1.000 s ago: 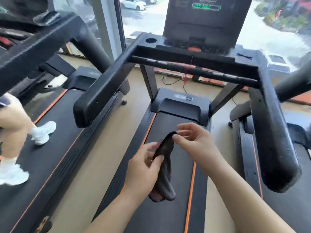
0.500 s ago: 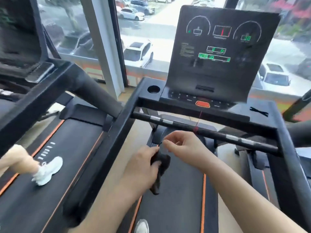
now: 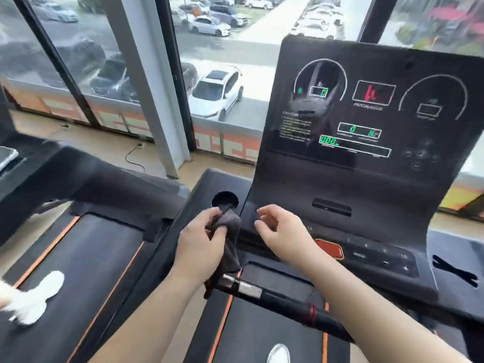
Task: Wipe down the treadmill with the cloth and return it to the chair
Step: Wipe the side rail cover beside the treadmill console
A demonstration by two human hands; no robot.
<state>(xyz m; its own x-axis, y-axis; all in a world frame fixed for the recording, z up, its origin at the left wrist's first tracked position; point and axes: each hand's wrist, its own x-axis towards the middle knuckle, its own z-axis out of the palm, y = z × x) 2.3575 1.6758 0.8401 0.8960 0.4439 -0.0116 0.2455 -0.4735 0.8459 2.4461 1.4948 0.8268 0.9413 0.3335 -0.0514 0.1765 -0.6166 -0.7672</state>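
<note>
A dark grey cloth (image 3: pixel 230 239) hangs bunched from my left hand (image 3: pixel 201 244), which grips it just in front of the treadmill console (image 3: pixel 366 142), near the round cup hole (image 3: pixel 224 199). My right hand (image 3: pixel 280 231) hovers beside the cloth over the console's lower left edge, fingers loosely curled and holding nothing. The crossbar (image 3: pixel 275 297) with metal sensor bands runs under both wrists. The chair is out of sight.
The console's button panel and orange-red key (image 3: pixel 331 250) lie right of my right hand. A second treadmill (image 3: pixel 78 258) stands to the left, with another person's white shoe (image 3: pixel 39 294) on its belt. Big windows face a car park. My own shoe tip (image 3: pixel 279 353) shows on the belt below.
The view has lifted from the belt to the console. Both hands rose with the cloth from the belt up to the console's lower edge. My right hand has let go of the cloth's tip.
</note>
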